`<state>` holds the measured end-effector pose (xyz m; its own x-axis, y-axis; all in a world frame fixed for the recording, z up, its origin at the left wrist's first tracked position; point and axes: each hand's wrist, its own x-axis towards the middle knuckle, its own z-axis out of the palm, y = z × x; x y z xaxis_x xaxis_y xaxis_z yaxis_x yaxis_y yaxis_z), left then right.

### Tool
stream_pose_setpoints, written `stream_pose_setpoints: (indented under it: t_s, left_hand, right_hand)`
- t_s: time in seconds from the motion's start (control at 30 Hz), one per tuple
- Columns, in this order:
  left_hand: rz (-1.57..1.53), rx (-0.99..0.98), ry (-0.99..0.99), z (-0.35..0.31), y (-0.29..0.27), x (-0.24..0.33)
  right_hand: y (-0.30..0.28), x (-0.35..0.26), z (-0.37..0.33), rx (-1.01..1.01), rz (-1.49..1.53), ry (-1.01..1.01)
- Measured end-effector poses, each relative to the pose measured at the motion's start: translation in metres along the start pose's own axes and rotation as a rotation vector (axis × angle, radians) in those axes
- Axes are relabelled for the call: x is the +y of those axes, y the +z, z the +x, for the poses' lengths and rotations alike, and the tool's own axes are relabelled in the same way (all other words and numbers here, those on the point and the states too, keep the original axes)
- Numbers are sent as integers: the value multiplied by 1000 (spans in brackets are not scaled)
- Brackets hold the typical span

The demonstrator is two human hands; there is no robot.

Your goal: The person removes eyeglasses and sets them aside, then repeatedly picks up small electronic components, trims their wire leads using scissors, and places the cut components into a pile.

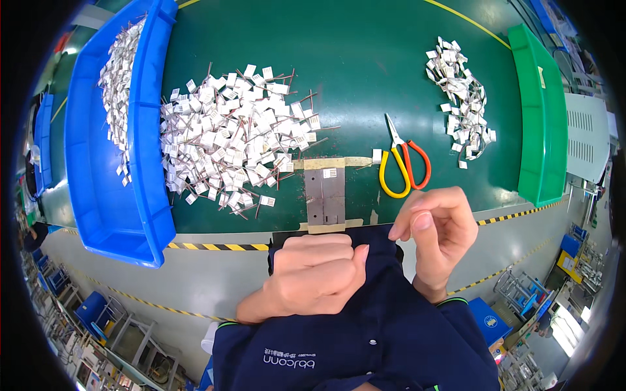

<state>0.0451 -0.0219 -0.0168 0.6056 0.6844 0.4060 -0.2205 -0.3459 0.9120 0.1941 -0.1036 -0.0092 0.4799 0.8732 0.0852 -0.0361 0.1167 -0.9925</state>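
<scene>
My left hand (319,272) is closed in a fist, back upward, in front of the table's near edge; its palm side is hidden. To the right, my right hand (443,231) has its fingers curled and thumb bent in, and anything held there is too small to make out. Just beyond the left hand, a grey metal plate (325,199) is taped to the green table, with a small white connector (330,173) on it. Scissors (399,153) with one yellow and one red handle lie beyond the right hand, blades pointing away. Another white tag-like piece (377,155) rests beside them.
A large pile of white connectors with brownish wires (228,133) covers the table's left part. Left of it stands a blue bin (147,130) holding more. A smaller pile (464,98) lies at the right, near a green bin (538,117). Yellow-black tape (218,247) runs along the near edge.
</scene>
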Motion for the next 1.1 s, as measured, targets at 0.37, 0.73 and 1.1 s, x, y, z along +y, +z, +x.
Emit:
stream_pose_setpoints:
  t_s: [0.37, 0.73, 1.1]
  left_hand:
    - [-137, -259, -72, -4, 3, -3]
    - [-3, -233, -166, 1, 25, 6]
    - [-546, 121, 14, 19, 36, 9]
  right_hand:
    - [3, 1, 5, -240, -23, -95]
    - [47, 13, 8, -487, 53, 61]
    - [71, 13, -12, 16, 177, -291]
